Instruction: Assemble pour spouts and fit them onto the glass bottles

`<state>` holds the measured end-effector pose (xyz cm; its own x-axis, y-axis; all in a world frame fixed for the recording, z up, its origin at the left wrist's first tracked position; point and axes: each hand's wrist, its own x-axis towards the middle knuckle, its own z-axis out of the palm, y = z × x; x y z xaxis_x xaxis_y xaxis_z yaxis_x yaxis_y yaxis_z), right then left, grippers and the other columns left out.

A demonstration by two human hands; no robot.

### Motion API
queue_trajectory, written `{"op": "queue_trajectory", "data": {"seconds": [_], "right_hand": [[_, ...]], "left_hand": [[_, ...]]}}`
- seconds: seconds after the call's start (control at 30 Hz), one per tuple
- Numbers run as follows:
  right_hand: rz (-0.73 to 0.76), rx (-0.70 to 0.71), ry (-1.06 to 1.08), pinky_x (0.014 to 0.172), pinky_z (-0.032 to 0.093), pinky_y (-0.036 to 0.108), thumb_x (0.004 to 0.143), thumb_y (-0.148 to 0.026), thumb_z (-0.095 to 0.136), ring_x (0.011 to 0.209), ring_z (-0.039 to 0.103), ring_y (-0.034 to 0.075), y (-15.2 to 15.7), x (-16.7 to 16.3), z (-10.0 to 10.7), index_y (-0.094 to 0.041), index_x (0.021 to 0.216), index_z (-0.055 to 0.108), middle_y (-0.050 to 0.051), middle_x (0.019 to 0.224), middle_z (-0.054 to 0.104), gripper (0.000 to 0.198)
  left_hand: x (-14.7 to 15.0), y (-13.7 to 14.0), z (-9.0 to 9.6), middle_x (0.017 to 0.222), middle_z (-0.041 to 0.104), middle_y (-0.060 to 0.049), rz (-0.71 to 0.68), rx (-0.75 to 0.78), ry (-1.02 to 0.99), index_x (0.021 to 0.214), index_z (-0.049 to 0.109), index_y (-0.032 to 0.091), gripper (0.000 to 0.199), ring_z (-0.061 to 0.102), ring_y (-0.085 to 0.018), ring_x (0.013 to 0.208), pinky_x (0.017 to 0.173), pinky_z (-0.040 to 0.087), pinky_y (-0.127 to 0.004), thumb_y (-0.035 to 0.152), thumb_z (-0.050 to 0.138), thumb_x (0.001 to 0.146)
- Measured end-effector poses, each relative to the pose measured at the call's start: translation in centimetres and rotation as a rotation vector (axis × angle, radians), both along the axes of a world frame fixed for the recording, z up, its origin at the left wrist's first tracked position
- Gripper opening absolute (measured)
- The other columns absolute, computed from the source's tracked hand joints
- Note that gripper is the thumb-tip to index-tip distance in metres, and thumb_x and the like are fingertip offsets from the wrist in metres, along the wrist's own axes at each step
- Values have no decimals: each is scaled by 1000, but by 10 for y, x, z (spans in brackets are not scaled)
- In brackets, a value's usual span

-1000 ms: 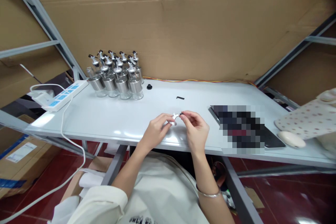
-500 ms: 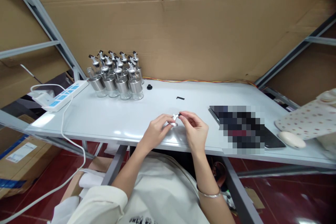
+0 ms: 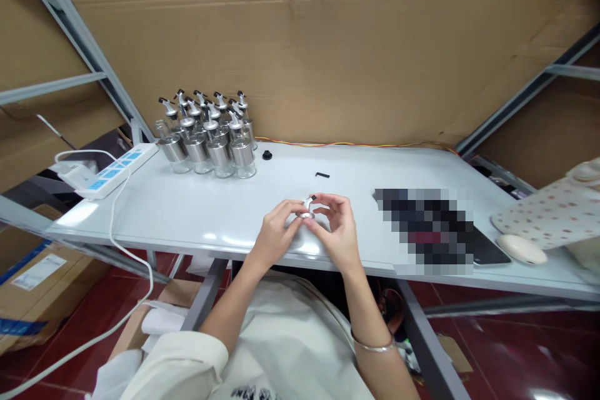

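Note:
Between my two hands, above the front of the table, is a silver pour spout with a small black tip. My left hand pinches it from the left, thumb and fingers closed on its rim. On the other side my right hand has its thumb at the spout's base and its fingertips by the black tip. Beyond the hands a thin black hooked piece lies flat on the table. Further back, beside the bottles, sits a round black stopper.
Several glass bottles with steel bands stand at the back left, most topped with spouts. A white power strip lies left of them. At right are a blurred dark flat object, a cream oval case and a dotted bag.
My right hand has moved left, its thumb coming down to the spout's base. The spout has shifted slightly left and turned in my fingers.

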<state>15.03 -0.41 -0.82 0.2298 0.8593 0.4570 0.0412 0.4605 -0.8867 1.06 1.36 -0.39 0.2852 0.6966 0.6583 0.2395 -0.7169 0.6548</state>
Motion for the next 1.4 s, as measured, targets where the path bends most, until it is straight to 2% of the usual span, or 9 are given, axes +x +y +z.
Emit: {"op": "queue_trajectory", "data": {"seconds": [0.2, 0.33, 0.43, 0.6, 0.87, 1.03, 1.4], "right_hand": [[39, -27, -56, 80, 51, 37, 68, -30, 77, 89, 63, 19, 1, 0, -1, -23, 106, 52, 3, 93, 64, 46], [28, -34, -30, 78, 51, 37, 67, -30, 77, 85, 64, 19, 0, 0, -1, -23, 102, 52, 3, 89, 65, 44], [48, -14, -40, 79, 52, 36, 67, -28, 77, 90, 64, 19, 0, 0, -1, -24, 102, 52, 4, 94, 65, 43], [140, -20, -39, 89, 50, 41, 74, -24, 68, 101, 63, 20, -3, 1, -1, -25, 106, 48, 9, 109, 67, 38], [60, -2, -35, 84, 52, 37, 70, -16, 66, 89, 66, 18, -1, 1, -4, -23, 97, 51, 5, 95, 69, 32], [61, 10, -35, 80, 52, 36, 68, -13, 64, 86, 66, 17, -1, 0, -2, -24, 93, 46, 6, 103, 68, 33], [50, 50, -112, 80, 50, 35, 70, -9, 60, 91, 63, 17, -1, 2, -4, -25, 91, 45, 4, 101, 67, 30]], "left_hand": [[-1, 0, -3, 100, 67, -6, 4, -78, -2, 106, 58, 18, 20, 65, -15, 90, 82, 52, -28, 17, 52, 87], [-1, 0, -3, 98, 67, -6, -3, -39, 7, 102, 59, 18, 16, 65, -15, 89, 83, 52, -29, 16, 51, 88], [-1, 0, -2, 98, 67, -7, -7, -10, -1, 96, 59, 18, 12, 65, -16, 94, 84, 51, -29, 15, 50, 88], [0, 0, -1, 100, 68, -7, 4, -5, -29, 94, 59, 19, 11, 65, -17, 100, 86, 51, -30, 16, 50, 88], [-1, 0, -1, 100, 68, -7, -12, 33, 31, 93, 59, 18, 12, 65, -17, 101, 86, 51, -28, 13, 49, 89], [-1, 0, 1, 102, 69, -8, -35, 24, 62, 92, 59, 19, 15, 65, -18, 103, 86, 52, -30, 13, 47, 89], [-2, 1, -3, 104, 68, -10, -67, 67, 72, 94, 60, 18, 12, 65, -18, 102, 85, 52, -30, 15, 49, 90]]}}
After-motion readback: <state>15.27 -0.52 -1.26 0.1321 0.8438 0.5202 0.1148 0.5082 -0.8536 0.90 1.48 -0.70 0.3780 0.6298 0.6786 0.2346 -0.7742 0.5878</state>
